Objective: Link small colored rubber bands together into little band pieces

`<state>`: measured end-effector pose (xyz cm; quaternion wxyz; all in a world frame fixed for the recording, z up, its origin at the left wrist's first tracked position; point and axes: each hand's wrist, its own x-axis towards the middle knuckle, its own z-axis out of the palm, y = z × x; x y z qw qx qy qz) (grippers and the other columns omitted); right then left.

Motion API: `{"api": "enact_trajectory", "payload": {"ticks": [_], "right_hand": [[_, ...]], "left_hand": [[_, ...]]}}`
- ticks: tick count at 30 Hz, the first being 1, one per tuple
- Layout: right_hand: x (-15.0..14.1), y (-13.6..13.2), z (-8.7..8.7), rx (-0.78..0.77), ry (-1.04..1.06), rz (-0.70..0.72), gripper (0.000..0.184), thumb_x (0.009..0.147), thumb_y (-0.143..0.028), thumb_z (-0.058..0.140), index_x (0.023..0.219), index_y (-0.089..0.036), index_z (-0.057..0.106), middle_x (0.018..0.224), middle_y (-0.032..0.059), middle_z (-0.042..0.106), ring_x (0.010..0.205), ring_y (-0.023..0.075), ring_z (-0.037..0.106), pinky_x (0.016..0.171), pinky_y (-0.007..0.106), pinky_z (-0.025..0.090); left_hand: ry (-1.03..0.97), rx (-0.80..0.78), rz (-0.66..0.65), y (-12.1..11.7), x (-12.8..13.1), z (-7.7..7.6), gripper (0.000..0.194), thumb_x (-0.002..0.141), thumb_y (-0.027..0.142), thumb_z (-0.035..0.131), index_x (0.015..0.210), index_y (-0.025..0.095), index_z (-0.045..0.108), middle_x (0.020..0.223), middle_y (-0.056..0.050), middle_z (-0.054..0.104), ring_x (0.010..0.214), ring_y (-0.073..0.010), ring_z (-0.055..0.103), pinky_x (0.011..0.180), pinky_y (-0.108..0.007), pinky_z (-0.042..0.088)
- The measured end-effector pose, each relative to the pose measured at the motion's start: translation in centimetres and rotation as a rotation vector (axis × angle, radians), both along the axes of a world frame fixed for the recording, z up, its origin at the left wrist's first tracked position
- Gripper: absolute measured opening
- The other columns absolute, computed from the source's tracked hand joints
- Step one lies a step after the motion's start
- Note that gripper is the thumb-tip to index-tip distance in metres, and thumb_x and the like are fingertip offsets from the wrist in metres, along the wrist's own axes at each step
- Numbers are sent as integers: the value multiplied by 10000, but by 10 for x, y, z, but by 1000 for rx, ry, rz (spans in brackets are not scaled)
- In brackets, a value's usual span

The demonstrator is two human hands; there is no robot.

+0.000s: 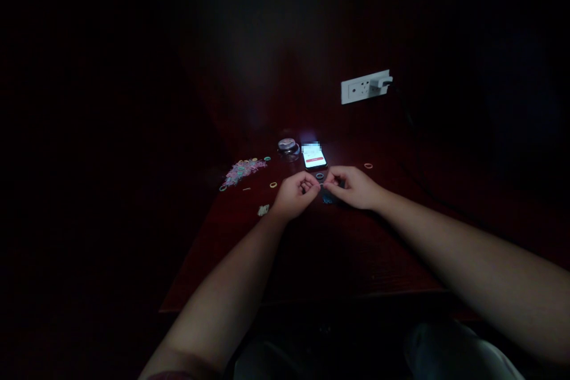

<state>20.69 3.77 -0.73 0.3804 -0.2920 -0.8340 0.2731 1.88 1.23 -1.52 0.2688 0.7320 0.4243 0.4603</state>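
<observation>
a small pale band (321,184) is drawn between two sets of fingertips above a dark red table (312,267), the left hand (294,196) and right hand (358,187) each closed in a pinch on one side of it. just beyond the fingertips lies a bluish ring (319,178), with a lit phone (314,157) behind it and a blue pile (328,200) close by the right hand. to the left are a yellow ring (273,187), a pale pile (263,210) and a multicoloured heap (244,172); a jar (290,153) stands beside the phone, and a pink ring (368,167) lies past the right hand. a socket (355,92) holds a plug (382,82) on the wall, its cable falling into shadow. the likely trouble is a slip: the band is tiny, the light poor, and a tug too hard could snap it or flick it out of the pinch. a dropped wrist could brush the blue pile or pale pile and scatter it. the heap sits near the table's left edge, where a knock could spill pieces. room looks tightest toward the phone and wider back between the forearms, though darkness hides the detail there.
</observation>
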Motion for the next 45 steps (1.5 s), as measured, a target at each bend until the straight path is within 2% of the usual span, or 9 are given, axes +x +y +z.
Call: {"api": "enact_trajectory", "payload": {"ticks": [7, 16, 24, 28, 33, 45], "right_hand": [[-1, 1, 1, 32, 7, -14, 200, 836, -318, 541, 716, -159, 562, 647, 6, 540, 584, 110, 460, 545, 229, 351], [0, 1, 3, 37, -59, -23, 330, 913, -354, 413, 697, -159, 569, 612, 2, 529, 572, 117, 467, 558, 242, 336], [1, 1, 3, 43, -5, -25, 194, 867, -325, 493, 790, -169, 580, 702, 16, 576, 644, 140, 500, 597, 251, 374], [0, 1, 2, -4, -45, 26, 233, 869, -353, 484, 771, -165, 579, 665, 6, 545, 614, 132, 478, 581, 247, 362], [-1, 1, 0, 10, -39, 23, 228, 850, -335, 498, 714, -160, 551, 626, -12, 493, 573, 113, 430, 550, 235, 336], [1, 1, 0, -23, 22, 51, 178, 821, -324, 556, 778, -153, 582, 656, 5, 532, 586, 115, 459, 559, 241, 375]], "left_hand": [[9, 7, -3, 2, -1, -3, 134, 780, 274, 613, 774, 142, 591, 616, 21, 506, 521, -62, 402, 473, -180, 298], [31, 25, -4, -2, 0, 1, 125, 790, 265, 603, 769, 142, 589, 621, 21, 517, 536, -66, 408, 495, -189, 317], [31, 20, 5, -2, 0, 1, 122, 781, 267, 606, 778, 145, 599, 615, 22, 518, 531, -69, 414, 493, -192, 326], [24, 30, -6, -1, 0, -1, 125, 780, 266, 609, 781, 141, 596, 630, 18, 526, 538, -65, 418, 492, -187, 330], [25, 27, -5, -1, 0, -1, 119, 773, 254, 613, 778, 137, 596, 627, 22, 524, 538, -60, 422, 492, -176, 335], [43, 32, -8, -1, 1, 1, 114, 778, 248, 602, 779, 135, 594, 630, 24, 514, 542, -58, 414, 500, -174, 334]]}}
